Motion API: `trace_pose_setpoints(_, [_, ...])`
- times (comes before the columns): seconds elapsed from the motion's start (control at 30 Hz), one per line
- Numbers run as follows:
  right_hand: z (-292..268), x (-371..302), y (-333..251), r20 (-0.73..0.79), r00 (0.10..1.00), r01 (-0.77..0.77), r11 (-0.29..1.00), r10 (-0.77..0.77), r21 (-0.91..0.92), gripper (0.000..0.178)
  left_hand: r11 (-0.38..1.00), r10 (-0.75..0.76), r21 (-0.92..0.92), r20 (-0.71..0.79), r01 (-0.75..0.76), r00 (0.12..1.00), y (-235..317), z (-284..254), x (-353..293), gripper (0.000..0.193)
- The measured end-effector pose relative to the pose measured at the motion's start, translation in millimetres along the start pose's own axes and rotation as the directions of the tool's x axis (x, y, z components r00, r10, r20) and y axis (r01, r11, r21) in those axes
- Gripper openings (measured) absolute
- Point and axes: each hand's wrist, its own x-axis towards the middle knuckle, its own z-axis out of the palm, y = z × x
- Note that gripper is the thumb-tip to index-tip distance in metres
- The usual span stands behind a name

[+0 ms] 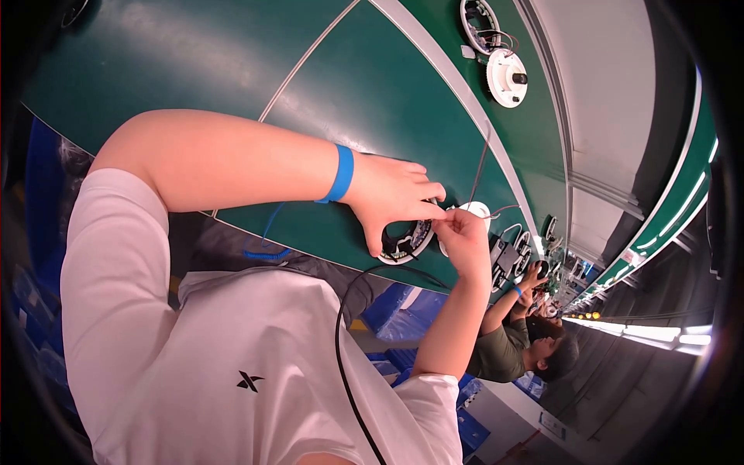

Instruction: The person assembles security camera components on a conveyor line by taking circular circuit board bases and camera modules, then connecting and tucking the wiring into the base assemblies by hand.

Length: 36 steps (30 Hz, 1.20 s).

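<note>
Head view, and the green table (186, 70) fills the scene, running away to the far right, where a co-worker (496, 353) sits. At the far side lie an open white ring (480, 29) and, just beside it, a white round part (507, 79). Now to the near edge: left hand (399, 190), fingers and thumb spread apart, arched over a ring housing (415, 249), the thumb at its left rim. Right hand (465, 242), fingertips drawn together, meeting the left forefinger above the housing's right edge; what that grip pinches, I cannot tell.

Here's the key relation: the housing lies directly under the left grip and just left of the right one, so the left hand is nearer. It's round, no long axis. A white disc (476, 209) sits just beyond the right fingers, partly hidden. Smallest, a thin wire (482, 159) slants up toward the far side.
</note>
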Motion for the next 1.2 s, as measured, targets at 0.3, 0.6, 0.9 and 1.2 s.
trace_pose_setpoints(0.3, [5.6,10.6,-20.2,0.029,0.996,-0.084,0.990,0.088,-0.117,0.008,0.999,-0.020,0.047,-0.033,0.021,0.999,0.1,2.1,-9.4,0.119])
trace_pose_setpoints(0.6, [7.9,16.6,-36.0,0.012,0.990,-0.139,0.975,0.144,-0.174,0.005,0.995,0.011,0.095,-0.012,-0.010,1.000,-6.4,7.0,-7.9,0.112])
trace_pose_setpoints(0.9, [0.2,28.1,-28.4,0.054,0.981,-0.175,0.974,0.184,-0.144,0.007,0.996,0.029,0.085,-0.004,-0.028,1.000,-6.6,9.4,-5.5,0.107])
trace_pose_setpoints(1.2, [-3.6,26.5,-18.3,0.103,0.981,-0.158,0.985,0.165,-0.074,0.005,0.995,0.036,0.094,-0.010,-0.035,0.999,-8.0,12.0,-5.3,0.110])
